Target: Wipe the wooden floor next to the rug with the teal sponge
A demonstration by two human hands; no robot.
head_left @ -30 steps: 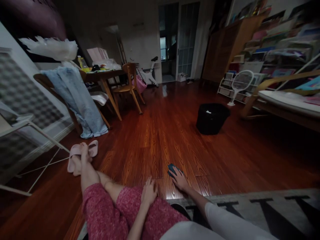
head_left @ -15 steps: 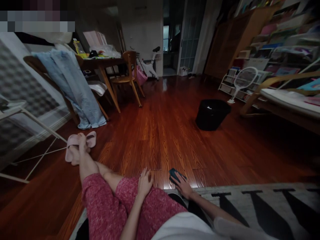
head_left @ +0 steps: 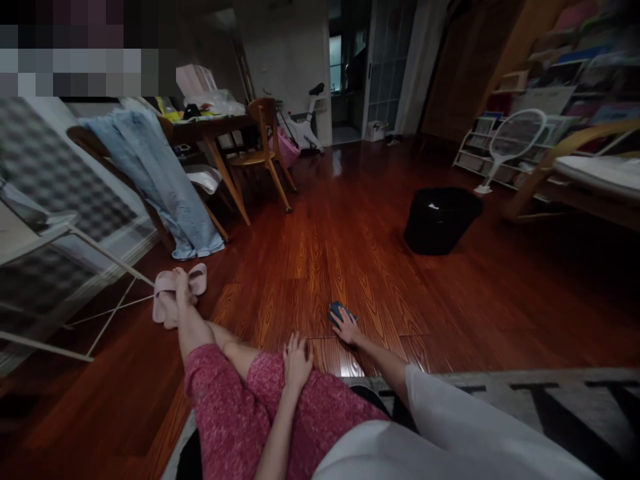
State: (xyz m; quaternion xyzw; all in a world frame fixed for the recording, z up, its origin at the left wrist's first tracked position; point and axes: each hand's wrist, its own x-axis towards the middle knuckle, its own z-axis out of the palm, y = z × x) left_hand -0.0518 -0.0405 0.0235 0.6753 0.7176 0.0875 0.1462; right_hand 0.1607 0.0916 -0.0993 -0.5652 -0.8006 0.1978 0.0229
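On the wooden floor (head_left: 305, 267), ahead of my knees, lies a small dark blue-green cloth (head_left: 334, 311), apparently folded. My right hand (head_left: 347, 328) presses down on it with the fingers over its top, arm stretched forward; part of the cloth is hidden beneath the hand. My left hand (head_left: 299, 360) rests on the thigh of my pink-red trousers (head_left: 225, 400), fingers loosely apart and holding nothing.
A black bin (head_left: 440, 223) stands on the floor to the front right. An electric swatter (head_left: 515, 137) stands upright near the shelves. Jeans (head_left: 150, 180) hang over a chair at the left, beside a table (head_left: 213, 127). A patterned rug (head_left: 500, 400) lies at the right.
My right hand has moved forward over the floor, away from my body, and the cloth has moved with it. My left hand stays on my thigh. The view has shifted slightly.
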